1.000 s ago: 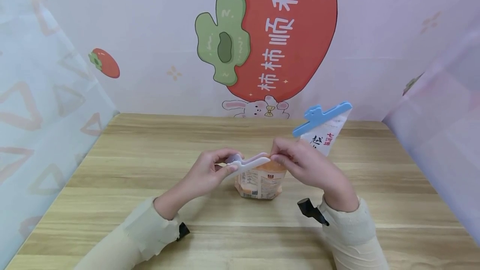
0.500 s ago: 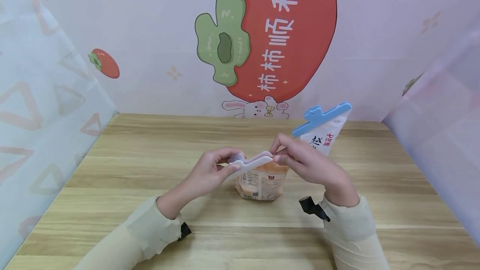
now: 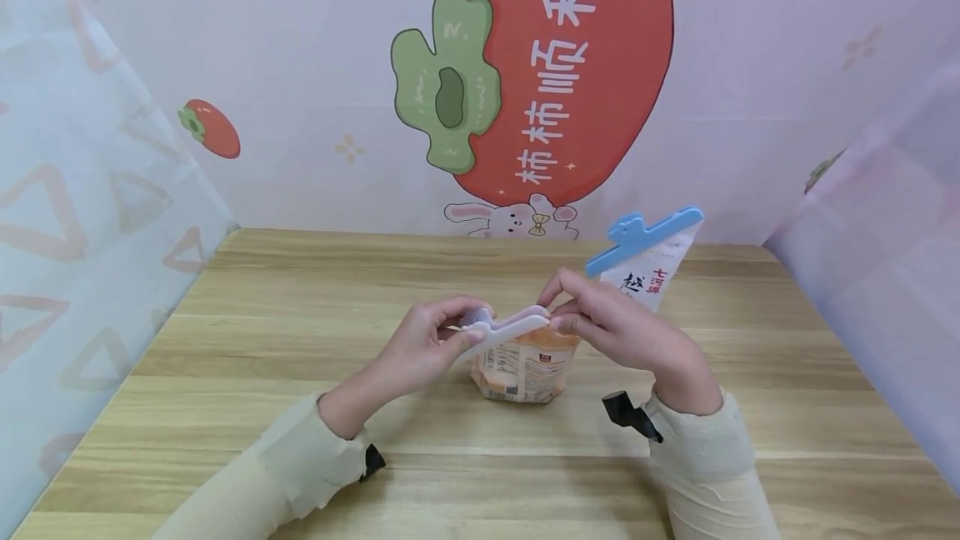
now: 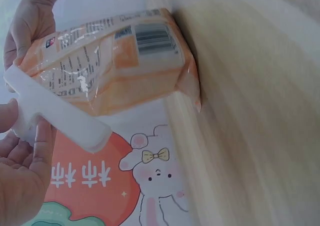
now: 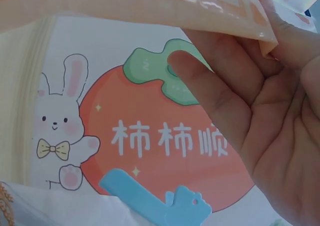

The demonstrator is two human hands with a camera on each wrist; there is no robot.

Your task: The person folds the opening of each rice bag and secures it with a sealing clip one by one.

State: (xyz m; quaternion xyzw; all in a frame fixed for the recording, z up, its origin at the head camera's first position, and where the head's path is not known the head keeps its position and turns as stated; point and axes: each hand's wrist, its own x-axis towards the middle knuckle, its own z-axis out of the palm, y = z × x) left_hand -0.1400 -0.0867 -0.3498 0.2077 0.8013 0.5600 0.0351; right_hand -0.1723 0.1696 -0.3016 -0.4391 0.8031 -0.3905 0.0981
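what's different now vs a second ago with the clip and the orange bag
Little: the right hand has crept slightly right along the top of the orange bag, its fingers still pinching the bag's edge. The left hand still holds the white clip on the bag's top. The blue clip and its white bag have not moved.

The head view looks forward and down over the wooden table (image 3: 300, 290) toward the persimmon poster (image 3: 558, 65); both wrist views sit very close, facing that poster; all three share the orange packet (image 3: 525, 365), (image 4: 125, 60), (image 5: 150, 5).
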